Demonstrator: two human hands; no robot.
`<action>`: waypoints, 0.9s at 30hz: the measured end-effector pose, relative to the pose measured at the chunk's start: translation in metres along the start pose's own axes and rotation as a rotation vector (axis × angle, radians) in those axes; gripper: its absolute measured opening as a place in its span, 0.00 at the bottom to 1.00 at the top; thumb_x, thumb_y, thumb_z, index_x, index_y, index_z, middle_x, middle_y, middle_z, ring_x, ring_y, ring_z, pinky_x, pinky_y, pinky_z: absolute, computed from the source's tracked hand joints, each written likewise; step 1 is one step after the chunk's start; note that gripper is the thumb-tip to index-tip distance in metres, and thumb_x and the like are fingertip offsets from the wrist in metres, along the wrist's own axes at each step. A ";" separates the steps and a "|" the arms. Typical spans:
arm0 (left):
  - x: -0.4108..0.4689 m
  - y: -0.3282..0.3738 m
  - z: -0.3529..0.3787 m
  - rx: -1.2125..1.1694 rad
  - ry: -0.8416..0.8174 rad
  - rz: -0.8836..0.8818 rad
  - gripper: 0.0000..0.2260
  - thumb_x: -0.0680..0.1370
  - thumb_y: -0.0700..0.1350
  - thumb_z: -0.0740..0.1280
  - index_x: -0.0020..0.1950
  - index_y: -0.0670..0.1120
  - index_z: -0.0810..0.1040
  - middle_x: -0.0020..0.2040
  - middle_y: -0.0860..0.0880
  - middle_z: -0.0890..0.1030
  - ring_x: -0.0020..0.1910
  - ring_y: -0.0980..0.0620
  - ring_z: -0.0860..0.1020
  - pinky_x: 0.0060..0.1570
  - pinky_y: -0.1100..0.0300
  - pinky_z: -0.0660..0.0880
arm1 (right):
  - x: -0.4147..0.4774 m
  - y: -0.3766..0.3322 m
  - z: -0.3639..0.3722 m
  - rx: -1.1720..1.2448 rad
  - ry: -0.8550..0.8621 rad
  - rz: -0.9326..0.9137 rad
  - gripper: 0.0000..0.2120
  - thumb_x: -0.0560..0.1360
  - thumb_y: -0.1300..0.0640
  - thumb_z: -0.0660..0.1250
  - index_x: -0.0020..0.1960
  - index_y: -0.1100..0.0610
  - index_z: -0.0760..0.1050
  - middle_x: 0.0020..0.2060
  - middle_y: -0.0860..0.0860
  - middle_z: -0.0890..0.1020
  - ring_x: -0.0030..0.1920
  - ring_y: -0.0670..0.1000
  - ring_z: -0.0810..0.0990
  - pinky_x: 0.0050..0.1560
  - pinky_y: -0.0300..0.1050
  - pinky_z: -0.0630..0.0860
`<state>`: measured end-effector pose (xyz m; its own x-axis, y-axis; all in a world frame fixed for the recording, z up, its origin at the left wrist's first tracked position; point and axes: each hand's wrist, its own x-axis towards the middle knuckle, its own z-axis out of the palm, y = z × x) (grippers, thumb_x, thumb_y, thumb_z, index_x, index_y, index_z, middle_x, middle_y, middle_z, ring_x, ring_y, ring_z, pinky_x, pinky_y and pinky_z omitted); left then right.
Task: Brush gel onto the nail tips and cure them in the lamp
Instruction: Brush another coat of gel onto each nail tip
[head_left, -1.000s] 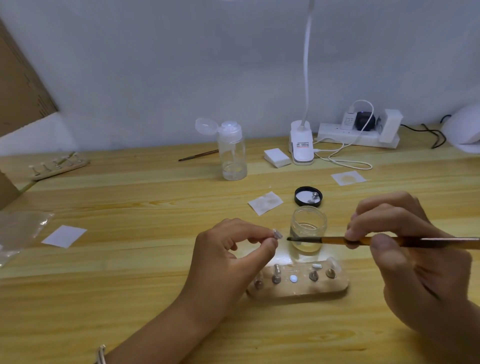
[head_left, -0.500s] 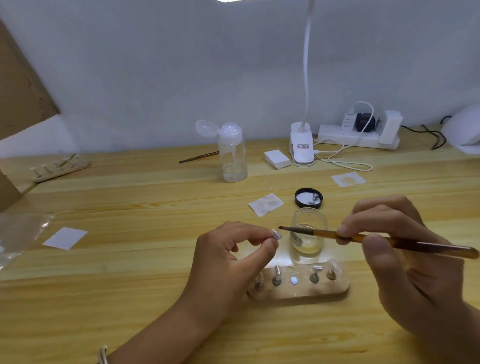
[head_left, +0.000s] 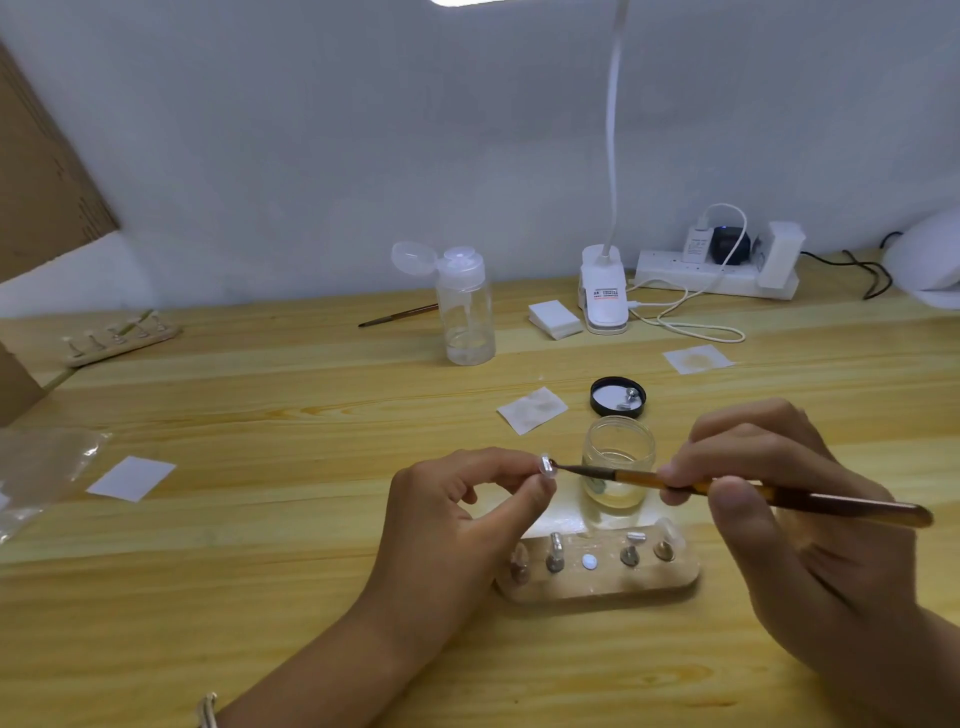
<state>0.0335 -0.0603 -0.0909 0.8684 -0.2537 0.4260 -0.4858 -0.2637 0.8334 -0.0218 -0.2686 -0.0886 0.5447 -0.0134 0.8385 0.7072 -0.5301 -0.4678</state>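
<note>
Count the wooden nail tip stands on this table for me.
2. The near stand lies in front of the person, just this side of the glass jar. The far stand lies at the table's far left, close to the wall. None looks hidden.

The holder (head_left: 597, 584) is sitting near the front edge of the surface (head_left: 260, 597), right of the middle. The jar (head_left: 618, 447) is standing just behind it, and the lid (head_left: 617, 396) is lying behind the jar with a peg (head_left: 626, 399) in it. A wipe (head_left: 532, 410) is lying left of the lid. The left hand (head_left: 457, 519) is holding a nail tip (head_left: 546, 464) above the surface, left of the jar. The brush (head_left: 727, 491) in the right hand (head_left: 810, 519) is crossing in front of the jar, its tip touching the nail tip. Along the back edge, the bottle (head_left: 465, 312), pads (head_left: 554, 318), lamp (head_left: 604, 296) and power strip (head_left: 717, 275) are standing from left to right. A bag (head_left: 41, 467) is lying at the left edge.
</note>
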 end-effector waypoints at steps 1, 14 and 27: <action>0.000 0.000 0.000 0.000 0.002 0.001 0.03 0.72 0.49 0.73 0.43 0.58 0.85 0.38 0.60 0.84 0.39 0.63 0.79 0.36 0.71 0.68 | 0.000 -0.001 0.000 0.018 0.003 -0.004 0.16 0.84 0.48 0.57 0.46 0.55 0.78 0.40 0.42 0.80 0.48 0.52 0.78 0.43 0.59 0.71; 0.001 -0.003 0.001 -0.025 -0.005 -0.014 0.03 0.71 0.50 0.73 0.43 0.57 0.86 0.39 0.61 0.85 0.41 0.62 0.81 0.38 0.70 0.69 | -0.001 -0.003 0.001 0.038 0.007 0.025 0.16 0.84 0.47 0.57 0.48 0.54 0.78 0.41 0.40 0.80 0.48 0.54 0.78 0.44 0.58 0.72; 0.002 -0.001 0.000 -0.035 -0.004 -0.018 0.05 0.72 0.46 0.75 0.43 0.57 0.86 0.39 0.61 0.85 0.41 0.63 0.80 0.39 0.70 0.68 | -0.001 -0.005 0.001 0.038 0.009 0.022 0.17 0.84 0.47 0.57 0.47 0.55 0.78 0.40 0.42 0.80 0.48 0.55 0.78 0.43 0.59 0.72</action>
<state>0.0357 -0.0607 -0.0906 0.8763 -0.2530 0.4099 -0.4667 -0.2354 0.8525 -0.0256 -0.2646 -0.0874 0.5563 -0.0327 0.8303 0.7119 -0.4968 -0.4965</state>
